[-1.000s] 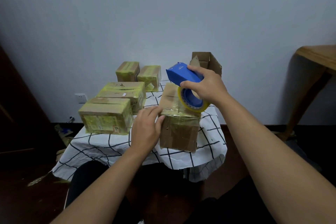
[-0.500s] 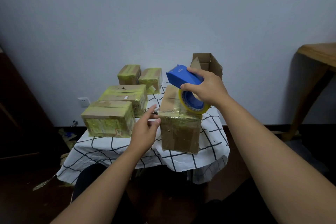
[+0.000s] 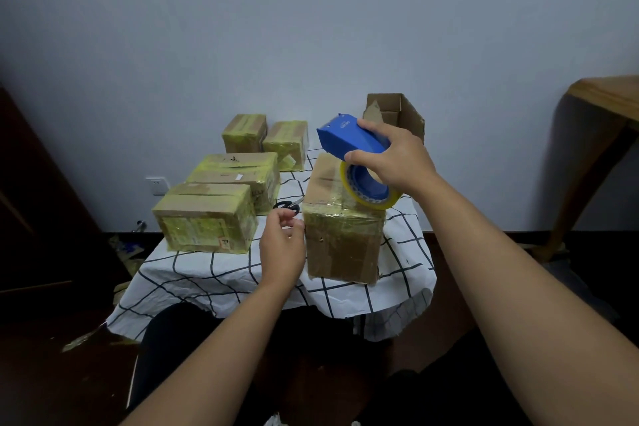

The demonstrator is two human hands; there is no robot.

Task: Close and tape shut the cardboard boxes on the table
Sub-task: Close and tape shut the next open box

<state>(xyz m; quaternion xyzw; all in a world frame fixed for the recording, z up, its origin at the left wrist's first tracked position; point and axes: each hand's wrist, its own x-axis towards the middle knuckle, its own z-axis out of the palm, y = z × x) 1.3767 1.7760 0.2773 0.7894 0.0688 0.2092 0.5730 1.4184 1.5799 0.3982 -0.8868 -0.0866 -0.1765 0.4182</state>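
The box point(image 3: 340, 218) I am working on stands at the front edge of the desk point(image 3: 221, 273), right of centre, its flaps down and its top and upper front covered in glossy yellowish tape. My right hand point(image 3: 392, 157) holds the blue tape dispenser point(image 3: 349, 140) over the box's top right corner, fingers point(image 3: 370, 126) curled over its body and thumb underneath; the yellow tape roll point(image 3: 371, 192) on it touches or nearly touches the box top, I cannot tell which. My left hand point(image 3: 281, 245) is just left of the box's front left edge, fingers loosely curled with the tips drawn toward the thumb. Whether they pinch a tape end or hold nothing I cannot tell.

Black-handled scissors point(image 3: 288, 206) lie on the desk just behind my left hand, between the box and the taped boxes on the left. Two larger taped boxes sit along the left side, one point(image 3: 207, 218) at the front left corner and one point(image 3: 238, 176) right behind it. Two smaller taped boxes point(image 3: 243, 133) point(image 3: 287, 143) stand side by side at the back edge. An open box point(image 3: 397, 112) with raised flaps is at the back right corner, partly hidden by my right hand. A white cloth with a dark grid covers the desk.
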